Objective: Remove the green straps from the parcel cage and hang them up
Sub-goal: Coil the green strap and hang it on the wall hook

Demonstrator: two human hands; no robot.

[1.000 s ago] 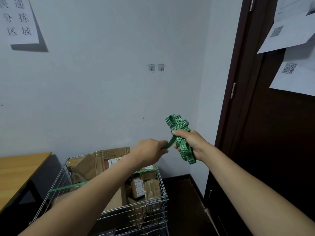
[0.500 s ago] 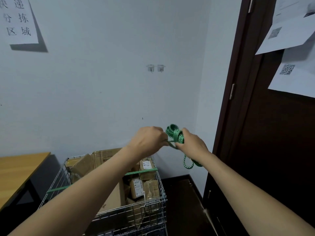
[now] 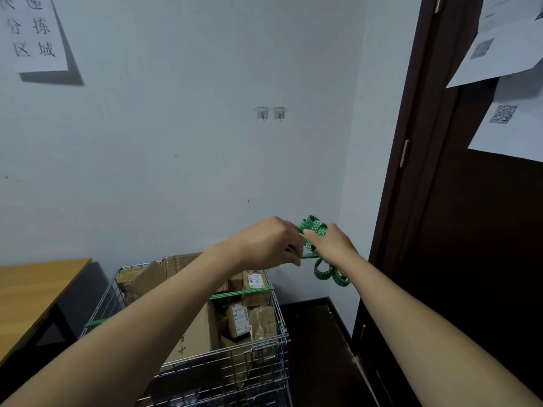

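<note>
A coiled green strap [image 3: 313, 228] is held up in front of the wall, above the wire parcel cage [image 3: 266, 351]. My right hand [image 3: 333, 243] grips the bundle, with loops of it hanging below my wrist. My left hand [image 3: 269, 242] pinches the strap's loose end just left of the bundle. A second green strap [image 3: 241, 293] stays stretched across the cage top over the cardboard parcels, partly hidden by my left forearm. Two small hooks [image 3: 271, 113] sit on the wall above my hands.
A wooden table [image 3: 32, 292] stands left of the cage. A dark door and frame [image 3: 458, 230] with taped papers fill the right side. A paper sign [image 3: 32, 30] hangs at the upper left of the wall. Dark floor lies right of the cage.
My hands have come together and risen slightly. The bundle has turned in my right hand, so loops now dangle below the wrist, and my left hand has closed in on the strap end.
</note>
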